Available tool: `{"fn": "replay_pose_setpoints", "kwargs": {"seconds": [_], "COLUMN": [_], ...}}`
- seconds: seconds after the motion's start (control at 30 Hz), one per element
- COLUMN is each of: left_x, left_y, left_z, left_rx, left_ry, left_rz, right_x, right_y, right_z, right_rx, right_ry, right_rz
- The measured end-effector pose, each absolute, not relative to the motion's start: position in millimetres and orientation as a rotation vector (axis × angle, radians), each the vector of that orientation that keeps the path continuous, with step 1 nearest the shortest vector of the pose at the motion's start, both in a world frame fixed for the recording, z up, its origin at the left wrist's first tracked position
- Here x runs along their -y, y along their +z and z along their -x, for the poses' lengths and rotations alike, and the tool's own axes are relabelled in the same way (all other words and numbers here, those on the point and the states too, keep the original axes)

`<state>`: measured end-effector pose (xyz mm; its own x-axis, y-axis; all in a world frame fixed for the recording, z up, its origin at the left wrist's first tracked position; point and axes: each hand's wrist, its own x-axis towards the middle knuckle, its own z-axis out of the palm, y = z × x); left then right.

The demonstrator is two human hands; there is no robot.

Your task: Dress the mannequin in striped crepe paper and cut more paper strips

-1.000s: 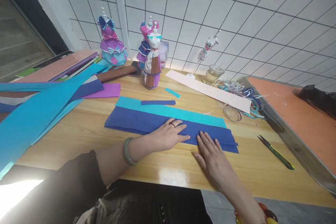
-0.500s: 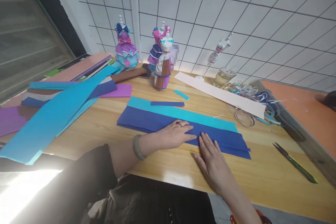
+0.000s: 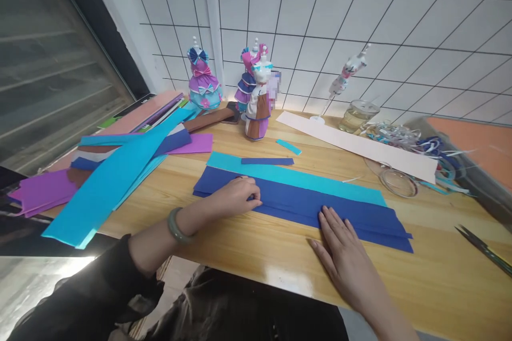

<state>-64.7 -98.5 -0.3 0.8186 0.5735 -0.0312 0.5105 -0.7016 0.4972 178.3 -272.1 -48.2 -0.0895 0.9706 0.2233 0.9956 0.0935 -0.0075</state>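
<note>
A folded dark blue paper strip (image 3: pixel 296 203) lies lengthwise on the wooden table, overlapping a turquoise paper strip (image 3: pixel 332 185) behind it. My left hand (image 3: pixel 236 195), with a jade-like bangle on its wrist, is closed at the near edge of the dark blue strip toward its left part. Thumb and curled fingers meet at the fold there. My right hand (image 3: pixel 344 250) lies flat, its fingertips pressing on the strip's near edge and its thumb resting on the wood. A narrow dark blue piece (image 3: pixel 267 161) sits on top of the turquoise strip.
Dressed miniature mannequins (image 3: pixel 204 77) stand by the wall, with a bare-stemmed one (image 3: pixel 348 75) farther right. Coloured strips (image 3: pixel 116 170) pile up at left. Behind lie a pale pink strip (image 3: pixel 360 145), a glass jar (image 3: pixel 359 115) and tangled ribbons (image 3: pixel 394 136). Scissors (image 3: pixel 484 248) rest at right.
My left hand has slid left along the dark blue strip, and its spread fingers have curled closed. My right hand stays flat on the near edge. The whole view has shifted slightly.
</note>
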Motion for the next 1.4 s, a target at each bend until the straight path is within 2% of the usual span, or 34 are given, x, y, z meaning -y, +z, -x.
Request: {"fn": "replay_pose_setpoints", "kwargs": {"seconds": [0.9,1.4], "left_x": [82.1,78.0], "left_y": [-6.1,-22.3], "left_z": [163.4,179.2], "left_rx": [-1.170,-1.335], "left_ry": [0.362,0.438], "left_rz": [-2.327,-2.338], "right_x": [273.3,272.3], "right_y": [-68.3,-83.5], "right_z": [-191.3,-204.7], "right_rx": [2.233,2.271], "right_ry": [-0.348,-0.352], "right_rz": [1.845,1.761]}}
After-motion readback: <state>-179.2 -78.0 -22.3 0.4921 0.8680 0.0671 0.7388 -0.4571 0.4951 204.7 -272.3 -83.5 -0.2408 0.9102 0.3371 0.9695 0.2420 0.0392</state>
